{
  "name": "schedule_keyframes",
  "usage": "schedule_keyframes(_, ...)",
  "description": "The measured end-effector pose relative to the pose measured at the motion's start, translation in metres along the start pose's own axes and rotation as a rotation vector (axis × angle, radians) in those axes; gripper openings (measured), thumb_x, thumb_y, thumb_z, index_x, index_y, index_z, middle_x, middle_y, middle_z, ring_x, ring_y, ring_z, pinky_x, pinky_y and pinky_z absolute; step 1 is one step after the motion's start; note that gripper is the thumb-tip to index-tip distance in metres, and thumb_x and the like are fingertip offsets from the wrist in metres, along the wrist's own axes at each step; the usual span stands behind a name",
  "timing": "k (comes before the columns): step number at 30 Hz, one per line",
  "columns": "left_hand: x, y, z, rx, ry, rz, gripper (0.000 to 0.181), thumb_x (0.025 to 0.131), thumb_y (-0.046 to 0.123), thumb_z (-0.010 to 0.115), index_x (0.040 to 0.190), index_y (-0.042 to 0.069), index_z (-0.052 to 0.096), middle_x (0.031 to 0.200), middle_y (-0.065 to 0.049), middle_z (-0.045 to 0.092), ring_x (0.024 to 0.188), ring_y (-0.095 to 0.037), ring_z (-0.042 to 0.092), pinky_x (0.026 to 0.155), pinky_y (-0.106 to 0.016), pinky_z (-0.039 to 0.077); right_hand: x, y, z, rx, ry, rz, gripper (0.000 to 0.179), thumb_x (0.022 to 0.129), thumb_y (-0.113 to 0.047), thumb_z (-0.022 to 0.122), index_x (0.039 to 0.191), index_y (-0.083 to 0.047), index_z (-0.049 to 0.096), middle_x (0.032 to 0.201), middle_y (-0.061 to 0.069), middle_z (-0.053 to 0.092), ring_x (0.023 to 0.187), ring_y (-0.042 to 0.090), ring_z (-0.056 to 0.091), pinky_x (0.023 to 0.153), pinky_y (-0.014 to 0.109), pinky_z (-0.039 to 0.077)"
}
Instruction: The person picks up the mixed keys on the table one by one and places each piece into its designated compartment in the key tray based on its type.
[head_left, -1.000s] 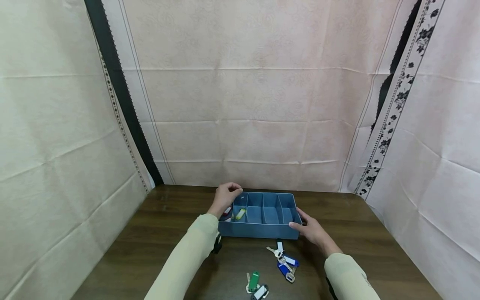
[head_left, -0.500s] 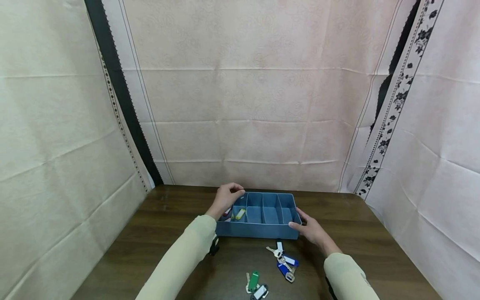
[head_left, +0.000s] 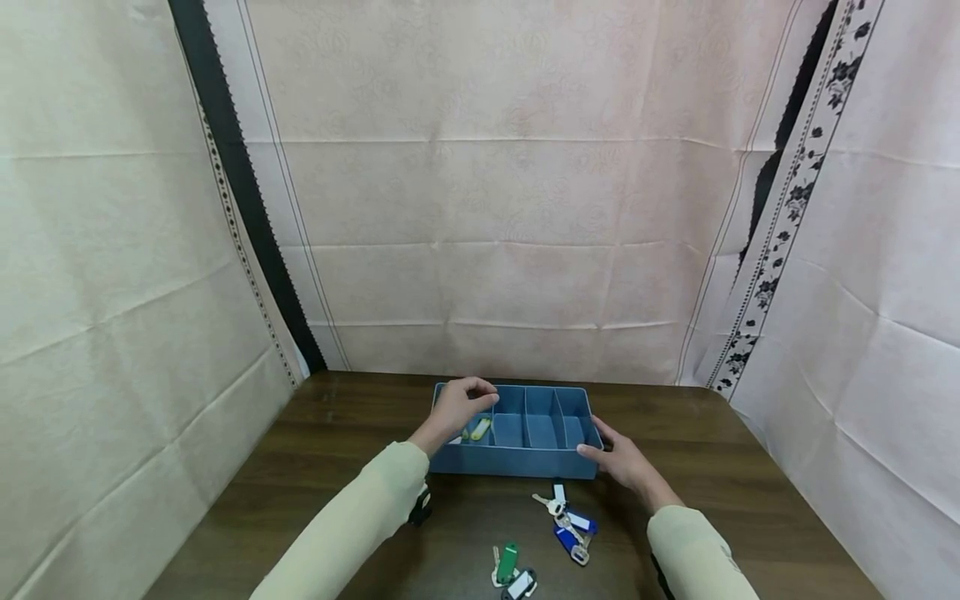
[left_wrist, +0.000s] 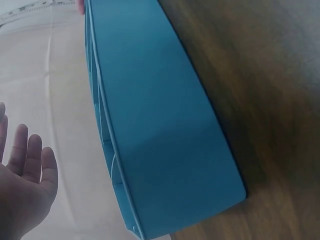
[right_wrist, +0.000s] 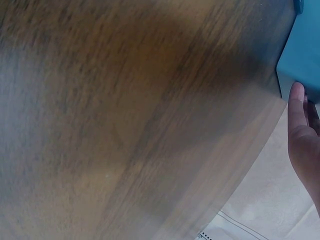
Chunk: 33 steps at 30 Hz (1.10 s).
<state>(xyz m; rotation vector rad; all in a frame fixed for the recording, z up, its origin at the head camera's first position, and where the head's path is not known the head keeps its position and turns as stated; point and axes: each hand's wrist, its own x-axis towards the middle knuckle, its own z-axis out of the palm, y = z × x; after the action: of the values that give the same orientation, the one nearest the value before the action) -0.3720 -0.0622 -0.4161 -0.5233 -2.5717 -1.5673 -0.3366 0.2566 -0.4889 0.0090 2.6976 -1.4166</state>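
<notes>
A blue divided storage box [head_left: 517, 463] stands on the table, its compartments side by side. My left hand [head_left: 456, 410] hovers over its left compartments, fingers bent, and nothing shows between them. In the left wrist view that hand [left_wrist: 31, 186] has loosely bent fingers beside the box's long wall [left_wrist: 160, 125]. A yellow key tag [head_left: 481, 429] lies in a left compartment, partly behind the hand. My right hand [head_left: 628, 463] holds the box's right end, thumb at the front corner. The right wrist view shows this hand [right_wrist: 304, 142] against the box's end [right_wrist: 306, 60].
In front of the box lie keys with blue tags [head_left: 581, 522] and a black tag [head_left: 558, 490]. Nearer are a green key tag [head_left: 507, 561] and a dark-rimmed tag [head_left: 519, 586] with keys. A pale cloth [head_left: 525, 250] hangs behind the wooden table [head_left: 337, 467].
My left hand has shifted right and slightly nearer above the box, uncovering its back left corner. The right hand has stayed on the box's end, and the keys have not moved.
</notes>
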Motion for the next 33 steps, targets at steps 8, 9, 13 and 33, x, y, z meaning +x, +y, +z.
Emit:
schedule_keyframes(8, -0.022, 0.004, 0.002, -0.016, -0.081, 0.020, 0.020, 0.095, 0.031, 0.069, 0.107, 0.015, 0.073, 0.102, 0.003, 0.067, 0.089, -0.018, 0.060, 0.080, -0.036, 0.054, -0.001, -0.002, 0.001, 0.006, 0.001, -0.008, 0.095, 0.086, -0.062, 0.064, 0.159, -0.019, 0.022, 0.155, 0.031, 0.027, 0.124, 0.051, 0.050, 0.100, 0.067, 0.038)
schedule_keyframes(9, -0.025, 0.004, 0.002, -0.025, -0.092, 0.023, 0.021, 0.095, 0.031, 0.069, 0.107, 0.014, 0.072, 0.102, 0.003, 0.067, 0.088, -0.019, 0.060, 0.079, -0.037, 0.054, -0.001, -0.002, 0.000, 0.007, 0.001, -0.010, 0.094, 0.087, -0.061, 0.064, 0.159, -0.019, 0.022, 0.155, 0.031, 0.027, 0.125, 0.051, 0.050, 0.100, 0.066, 0.038)
schedule_keyframes(13, -0.034, 0.004, 0.005, -0.038, -0.112, 0.023, 0.017, 0.095, 0.031, 0.069, 0.104, 0.017, 0.072, 0.100, 0.004, 0.066, 0.087, -0.018, 0.060, 0.076, -0.035, 0.054, -0.001, -0.003, 0.001, 0.008, 0.001, -0.010, 0.096, 0.085, -0.063, 0.064, 0.159, -0.019, 0.022, 0.155, 0.031, 0.028, 0.124, 0.051, 0.050, 0.099, 0.067, 0.038)
schedule_keyframes(33, -0.081, -0.008, 0.024, -0.064, -0.268, 0.054, 0.008, 0.093, 0.021, 0.072, 0.098, 0.015, 0.073, 0.095, 0.004, 0.065, 0.088, -0.018, 0.058, 0.075, -0.029, 0.051, -0.002, -0.002, 0.001, 0.017, 0.003, -0.004, 0.095, 0.086, -0.061, 0.065, 0.159, -0.018, 0.022, 0.154, 0.032, 0.028, 0.124, 0.052, 0.049, 0.098, 0.067, 0.039)
